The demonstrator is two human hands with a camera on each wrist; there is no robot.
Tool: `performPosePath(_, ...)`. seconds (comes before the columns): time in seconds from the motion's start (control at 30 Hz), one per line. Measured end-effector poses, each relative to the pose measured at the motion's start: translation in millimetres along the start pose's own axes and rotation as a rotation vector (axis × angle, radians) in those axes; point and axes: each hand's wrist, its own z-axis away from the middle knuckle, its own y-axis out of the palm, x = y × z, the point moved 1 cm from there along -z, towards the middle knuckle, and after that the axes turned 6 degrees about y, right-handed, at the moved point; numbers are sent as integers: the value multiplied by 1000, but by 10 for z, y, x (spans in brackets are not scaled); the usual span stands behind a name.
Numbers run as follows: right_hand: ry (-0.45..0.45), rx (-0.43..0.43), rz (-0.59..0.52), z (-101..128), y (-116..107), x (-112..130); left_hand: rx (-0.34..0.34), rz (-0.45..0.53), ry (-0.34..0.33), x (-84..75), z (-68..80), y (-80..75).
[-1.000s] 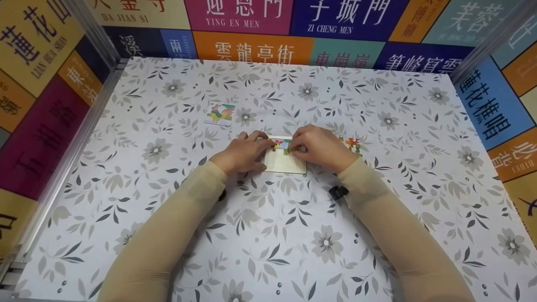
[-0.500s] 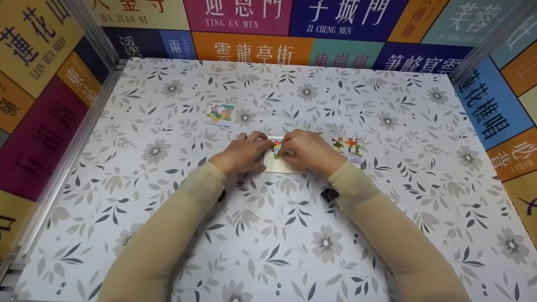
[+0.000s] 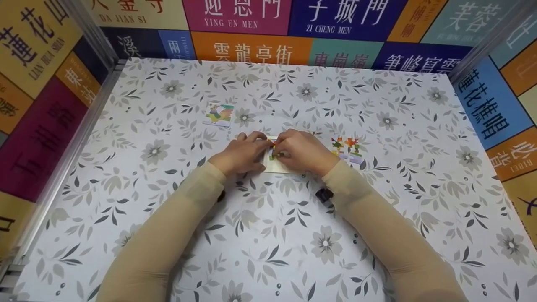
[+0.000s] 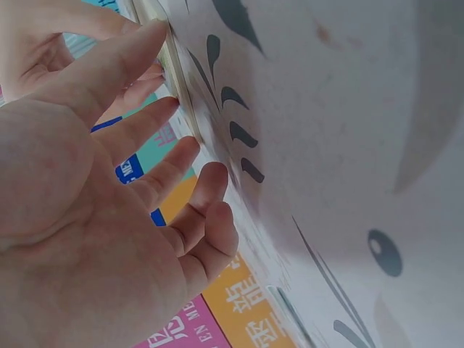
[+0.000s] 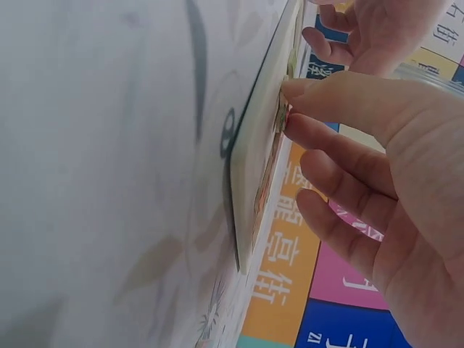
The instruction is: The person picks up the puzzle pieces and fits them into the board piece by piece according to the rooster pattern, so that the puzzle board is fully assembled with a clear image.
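Head view: your right hand [image 3: 303, 152] has slid left across the puzzle board [image 3: 280, 166] at bench [image 3: 268, 235] centre, leaving loose pieces [image 3: 347, 149] uncovered on the right. Right fingers [image 5: 341, 98], nearly straight, press a coloured piece [image 3: 273, 152] onto the board; left hand [image 3: 243, 152], fingers relaxed, steadies its left edge.

A staged recording booth, not a lived-in room. A table [image 3: 377, 260] under a flower-print cloth is boxed in by metal-framed panels [image 3: 251, 46] covered with colourful Chinese place-name signs.
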Motion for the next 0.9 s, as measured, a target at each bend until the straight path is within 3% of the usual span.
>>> performPosePath(0.53, 63, -19, -3, 26, 4, 19, 1, -6, -12, -9, 3, 5)
performPosePath(0.9, 17, -9, 16, 55, 3, 15, -1, -4, -3, -3, 0, 6)
